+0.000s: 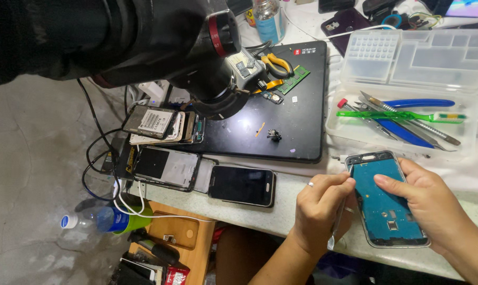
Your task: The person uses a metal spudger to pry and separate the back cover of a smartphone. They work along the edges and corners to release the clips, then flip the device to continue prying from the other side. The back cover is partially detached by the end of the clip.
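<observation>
Worktop [281,211]; both hands grip opened phone [387,203].

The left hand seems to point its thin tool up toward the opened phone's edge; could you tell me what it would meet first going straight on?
Probably the phone frame's upper left edge, which the left hand's tool tip already seems to reach.
</observation>
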